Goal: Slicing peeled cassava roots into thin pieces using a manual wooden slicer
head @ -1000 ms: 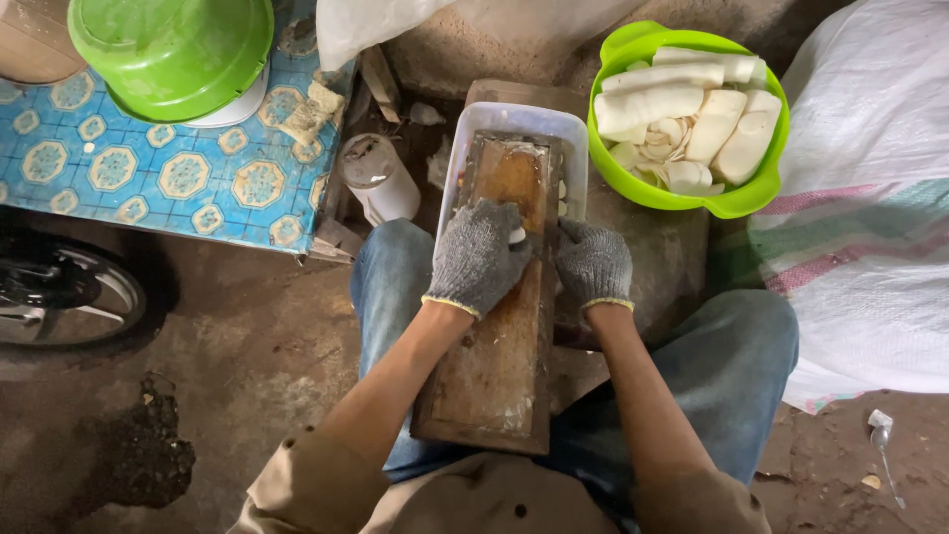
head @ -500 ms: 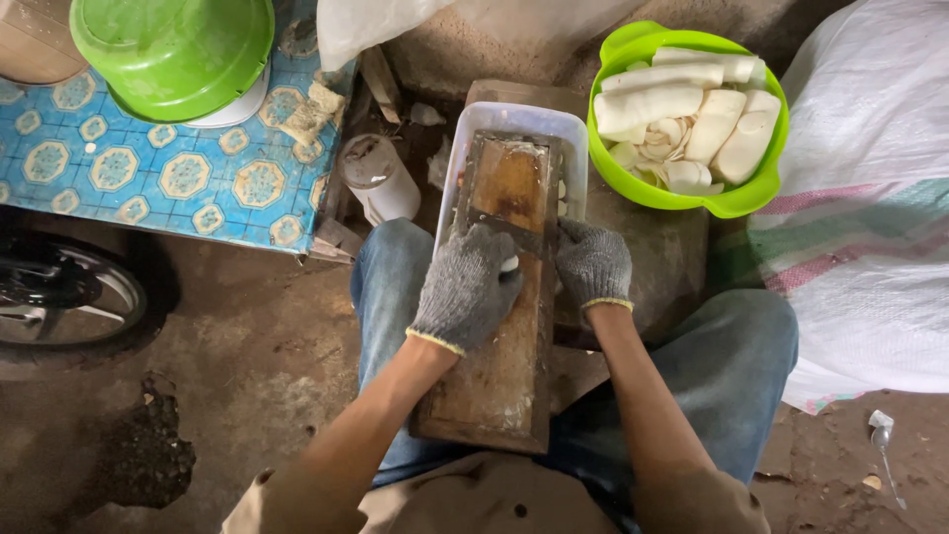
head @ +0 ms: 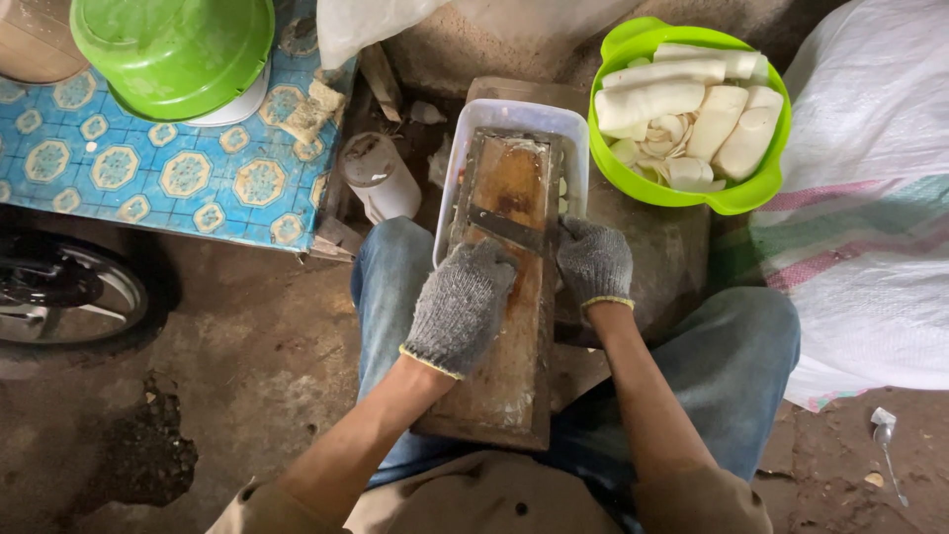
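Both hands, the left hand (head: 463, 309) and the right hand (head: 594, 262), wear speckled grey knit gloves with yellow cuff edges, over a brown, stained wooden slicer board (head: 502, 297) with a dark metal blade, set in a whitish translucent tub (head: 514, 117). The bowl (head: 682, 188) is bright lime green and holds creamy white peeled roots (head: 664, 99); a darker green basin (head: 173, 49) sits on a blue cloth (head: 148, 173) patterned with pale yellow-and-white octagon medallions. The jeans (head: 736, 366) are blue, the sack (head: 870, 198) white with pink and green stripes, the floor (head: 227, 376) dull brown.

Rough backyard or street-side food prep spot, not a proper kitchen. I'm sitting low on bare stained concrete floor (head: 227, 376). Motorbike wheel (head: 59, 297) at left, blue patterned table cover (head: 148, 178) far left, big woven sack (head: 870, 198) right, green basin of peeled cassava (head: 692, 109) far right.
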